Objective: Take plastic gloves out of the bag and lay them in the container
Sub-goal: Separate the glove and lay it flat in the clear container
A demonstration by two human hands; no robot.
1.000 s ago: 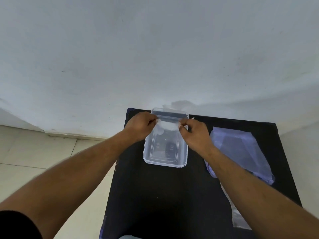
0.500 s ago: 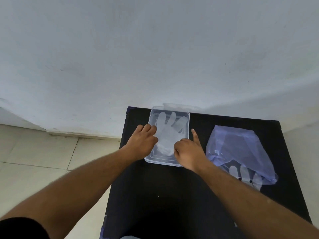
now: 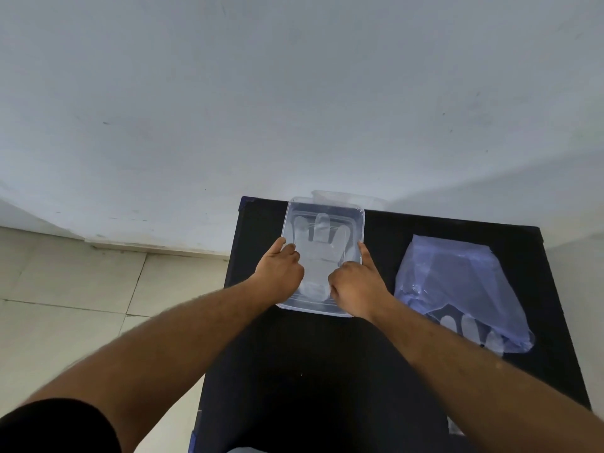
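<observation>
A clear plastic container (image 3: 358, 214) stands at the far middle of a black table (image 3: 313, 371). A translucent plastic glove (image 3: 322, 253) lies flat inside it, fingers pointing away from me. My left hand (image 3: 281, 273) rests on the container's left side with its fingertips on the glove. My right hand (image 3: 354, 282) rests on the right side, index finger stretched along the rim, other fingers curled on the glove. To the right lies a bluish plastic bag (image 3: 457, 282); more glove fingers (image 3: 467, 326) show at its near opening.
A second clear plastic piece (image 3: 349, 197) sits behind the container against the white wall. The table's left edge drops to a tiled floor (image 3: 81, 305). A scrap of clear plastic (image 3: 456, 426) lies at the near right.
A second ago both hands held the glove stretched above the container's far end. It was lowered in flat, and the hands now press it down at the container's near half.
</observation>
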